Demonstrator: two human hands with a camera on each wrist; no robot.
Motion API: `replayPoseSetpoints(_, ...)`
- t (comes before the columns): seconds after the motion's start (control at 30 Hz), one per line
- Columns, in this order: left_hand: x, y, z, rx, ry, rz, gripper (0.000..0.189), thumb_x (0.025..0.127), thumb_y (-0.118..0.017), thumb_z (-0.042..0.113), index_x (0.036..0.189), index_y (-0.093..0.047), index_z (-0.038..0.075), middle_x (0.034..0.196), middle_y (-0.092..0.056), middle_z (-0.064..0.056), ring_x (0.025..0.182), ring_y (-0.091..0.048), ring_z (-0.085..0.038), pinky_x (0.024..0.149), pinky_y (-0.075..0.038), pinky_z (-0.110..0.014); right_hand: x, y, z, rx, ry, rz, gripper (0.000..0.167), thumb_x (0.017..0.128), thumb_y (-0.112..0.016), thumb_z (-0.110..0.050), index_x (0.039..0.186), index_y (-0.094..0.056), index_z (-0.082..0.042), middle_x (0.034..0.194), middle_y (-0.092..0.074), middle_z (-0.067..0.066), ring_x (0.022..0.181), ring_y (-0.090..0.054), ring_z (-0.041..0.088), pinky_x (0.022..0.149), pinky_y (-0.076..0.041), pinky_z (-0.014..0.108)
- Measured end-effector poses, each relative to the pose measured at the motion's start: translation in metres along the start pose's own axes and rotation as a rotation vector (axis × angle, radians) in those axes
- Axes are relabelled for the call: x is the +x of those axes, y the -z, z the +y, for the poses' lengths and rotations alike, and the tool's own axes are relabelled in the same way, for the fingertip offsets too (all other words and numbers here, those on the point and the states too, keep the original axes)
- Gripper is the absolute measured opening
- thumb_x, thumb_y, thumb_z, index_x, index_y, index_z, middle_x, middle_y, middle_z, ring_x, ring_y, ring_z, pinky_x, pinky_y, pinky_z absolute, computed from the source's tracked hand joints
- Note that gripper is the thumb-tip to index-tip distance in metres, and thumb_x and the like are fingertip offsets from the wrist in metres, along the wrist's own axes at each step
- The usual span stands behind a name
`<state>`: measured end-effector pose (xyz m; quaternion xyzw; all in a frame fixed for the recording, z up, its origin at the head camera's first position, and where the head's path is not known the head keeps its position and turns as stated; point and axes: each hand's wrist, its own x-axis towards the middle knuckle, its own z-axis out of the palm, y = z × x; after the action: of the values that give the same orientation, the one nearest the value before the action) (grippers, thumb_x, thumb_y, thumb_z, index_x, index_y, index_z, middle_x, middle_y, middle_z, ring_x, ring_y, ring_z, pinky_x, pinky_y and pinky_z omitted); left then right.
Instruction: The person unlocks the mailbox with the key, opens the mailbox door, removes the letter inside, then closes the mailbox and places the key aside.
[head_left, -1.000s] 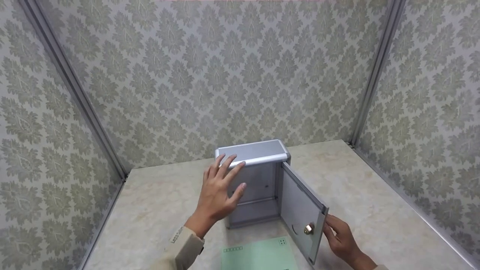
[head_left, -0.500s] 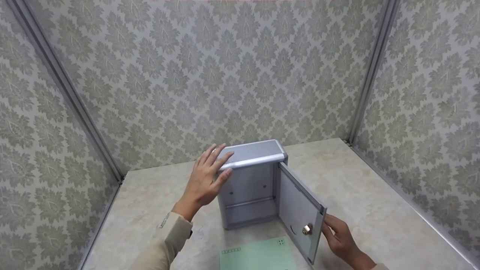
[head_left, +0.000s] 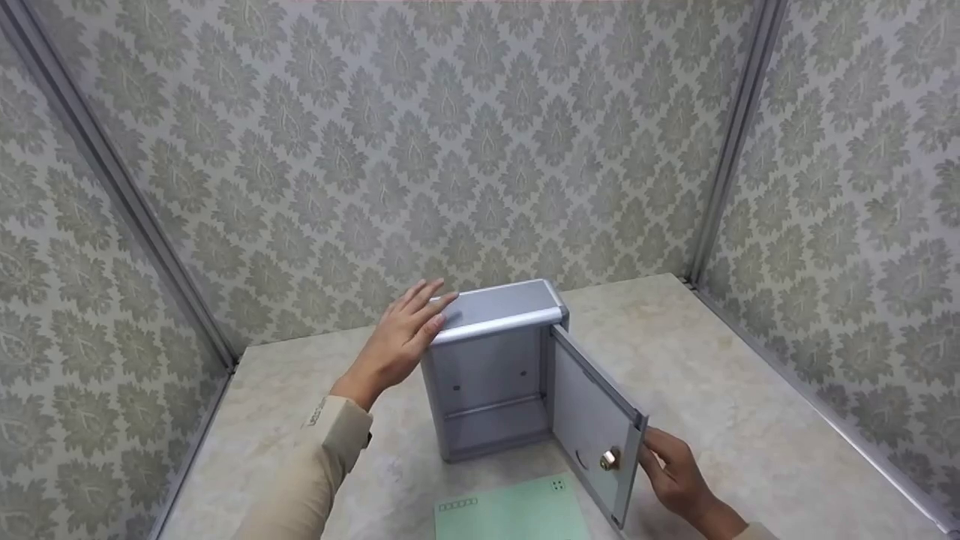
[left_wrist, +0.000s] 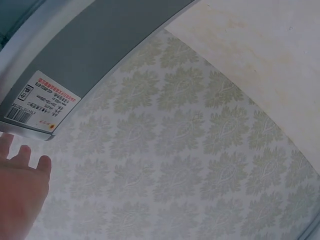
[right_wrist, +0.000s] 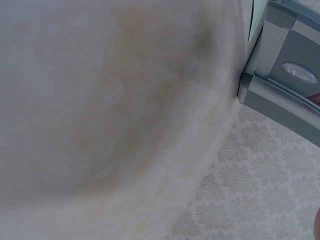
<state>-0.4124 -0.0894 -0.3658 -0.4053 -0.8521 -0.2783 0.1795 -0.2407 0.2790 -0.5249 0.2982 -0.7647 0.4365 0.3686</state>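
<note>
A grey metal lock box [head_left: 495,311] stands on the table with its front swung wide. Inside, two small holes show in the back wall. My left hand [head_left: 397,334] rests at the box's top left corner, fingers spread over the lid and thumb by the front edge. At the right, my right hand [head_left: 679,472] holds the free edge of the hinged door [head_left: 592,420], near its brass lock [head_left: 610,458]; some fingertips are hidden behind the door. In the left wrist view, a printed label [left_wrist: 42,103] is on the box's side.
A green envelope [head_left: 510,514] lies flat on the marbled table [head_left: 750,420] in front of the box, partly cut off by the frame. Patterned wall panels [head_left: 450,150] with metal corner posts [head_left: 731,142] enclose the table on three sides.
My left hand has moved left, from in front of the box's opening to its top left corner. The right hand stays at the door's edge, and the door keeps its angle.
</note>
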Motion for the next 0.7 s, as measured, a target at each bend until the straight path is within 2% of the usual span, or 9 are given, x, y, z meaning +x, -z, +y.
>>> replayPoseSetpoints(0.17,0.005,0.0019,-0.0052,-0.026,0.023,-0.045,0.045,0.105,-0.041,0.036,0.145,-0.052,0.021,0.156,-0.034,-0.001,0.145,-0.02,-0.026,0.112,-0.014,-0.056,0.0005,0.0003,-0.0004,0.001,-0.008,-0.002,0.048,0.08,-0.055,0.028,0.115,-0.07,-0.002,0.108,-0.07,0.01,0.1,-0.067,0.019,0.086,-0.049,0.02)
replayPoseSetpoints(0.37,0.0054,-0.0001,-0.0075,-0.036,0.034,-0.107,0.046,0.105,-0.041,0.04,0.146,-0.052,0.022,0.154,-0.037,-0.003,0.145,-0.022,-0.026,0.113,-0.016,-0.054,0.0009,0.0005,-0.0012,0.04,-0.018,-0.002,0.047,0.08,-0.055,0.029,0.117,-0.068,0.002,0.113,-0.069,0.015,0.107,-0.065,0.02,0.089,-0.049,0.023)
replayPoseSetpoints(0.53,0.0052,-0.0015,-0.0068,-0.062,0.039,-0.119,0.045,0.106,-0.04,0.039,0.145,-0.053,0.021,0.154,-0.038,-0.005,0.145,-0.022,-0.026,0.113,-0.017,-0.052,0.0013,0.001,-0.0032,0.069,-0.014,-0.01,0.047,0.081,-0.055,0.028,0.117,-0.067,0.002,0.113,-0.068,0.016,0.109,-0.064,0.02,0.089,-0.049,0.025)
replayPoseSetpoints(0.7,0.0056,-0.0015,-0.0056,-0.071,0.049,-0.123,0.044,0.106,-0.042,0.037,0.145,-0.053,0.02,0.153,-0.038,-0.002,0.144,-0.023,-0.028,0.112,-0.018,-0.053,0.0009,0.0015,-0.0042,0.071,-0.005,-0.017,0.04,0.086,-0.055,0.023,0.117,-0.067,0.002,0.111,-0.069,0.015,0.107,-0.065,0.021,0.088,-0.05,0.025)
